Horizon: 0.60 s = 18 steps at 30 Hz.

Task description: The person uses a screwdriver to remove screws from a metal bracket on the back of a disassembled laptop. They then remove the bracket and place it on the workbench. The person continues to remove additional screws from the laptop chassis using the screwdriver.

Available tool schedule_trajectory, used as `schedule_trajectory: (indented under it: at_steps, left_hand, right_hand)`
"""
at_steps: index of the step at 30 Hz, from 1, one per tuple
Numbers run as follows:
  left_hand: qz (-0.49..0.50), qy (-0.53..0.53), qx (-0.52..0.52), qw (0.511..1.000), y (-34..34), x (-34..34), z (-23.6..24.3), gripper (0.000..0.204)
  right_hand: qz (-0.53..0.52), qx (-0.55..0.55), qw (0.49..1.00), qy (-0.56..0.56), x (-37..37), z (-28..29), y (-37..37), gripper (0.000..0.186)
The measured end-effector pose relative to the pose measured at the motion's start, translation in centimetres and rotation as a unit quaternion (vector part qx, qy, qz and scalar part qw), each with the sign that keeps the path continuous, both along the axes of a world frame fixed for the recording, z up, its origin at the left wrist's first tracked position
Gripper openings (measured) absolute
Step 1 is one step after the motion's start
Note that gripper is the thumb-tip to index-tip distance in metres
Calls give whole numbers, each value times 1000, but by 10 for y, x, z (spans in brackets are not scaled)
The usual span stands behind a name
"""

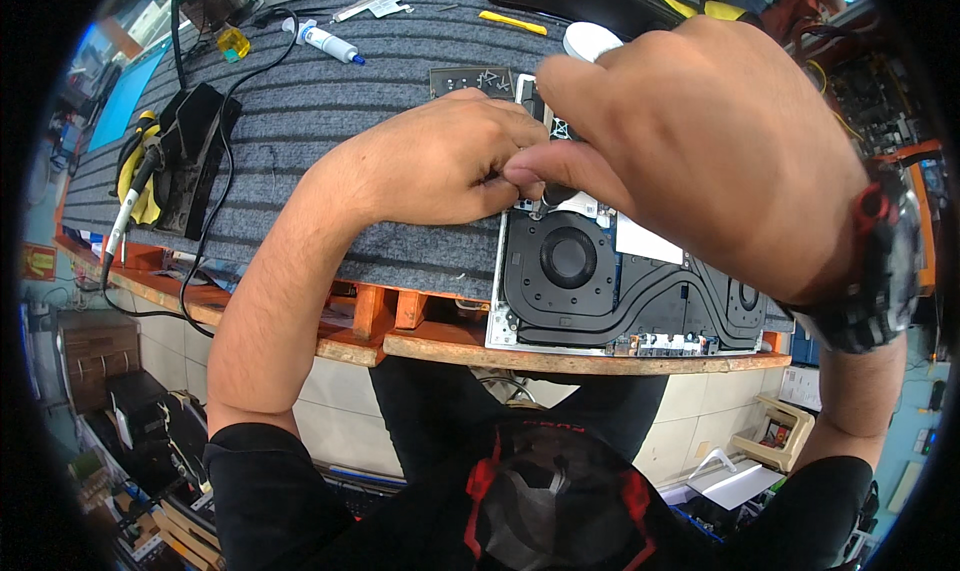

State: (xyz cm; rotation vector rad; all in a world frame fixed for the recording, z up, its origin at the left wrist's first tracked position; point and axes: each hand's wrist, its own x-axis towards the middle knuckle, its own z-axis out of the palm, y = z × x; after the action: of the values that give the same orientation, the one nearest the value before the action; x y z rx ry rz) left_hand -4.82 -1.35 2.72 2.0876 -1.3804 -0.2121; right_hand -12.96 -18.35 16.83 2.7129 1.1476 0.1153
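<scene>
bare right hand [690, 151] nearest, at two o'clock in the view, with a bulky black-and-red wrist strap [870, 281] behind it. at twelve o'clock, bare left hand [450, 156], palm down and lower. both over the ten-to-eleven o'clock part of an opened, silver-rimmed laptop base [497, 321] with flat black heat pipes [625, 321], lying at three o'clock on a desk covered in grey ribbed cloth [300, 101]. fingers curled narrow on both sides, with the right thumb [570, 169] up close to the left fingertips; cannot tell whether gripping anything, with the tips partly hidden.

for such close work, best to steady the left wrist and leave finer motion to the right thumb and forefinger. lower the right knuckles for a clearer sight line. probably wise to keep pressure light, away from the round black fan [568, 251] at five o'clock from the fingertips and the plain white rectangular sheet [645, 241] at four o'clock. avoid pushing toward six o'clock, given the laptop base so near the desk's front edge. mind the dark flat tray with tiny metal bits [440, 78], just beyond the left hand at eleven o'clock: easy to knock.
</scene>
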Motion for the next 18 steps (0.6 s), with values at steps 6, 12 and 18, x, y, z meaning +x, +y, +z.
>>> schedule_trajectory:
  at_steps: [6, 12, 18]
  left_hand:
    - [-36, -34, -54, 997, -2, 4, -4, 21]
    - [-40, 24, -36, 998, -3, 4, 3, 22]
    - [-62, -5, -83, 995, -4, 8, -6, 20]
  right_hand:
    - [-1, -46, 998, 30, 17, -10, -17, 26]
    - [35, 13, 996, 86, 16, -6, -20, 25]
    - [22, 37, 998, 52, 14, -28, -39, 24]
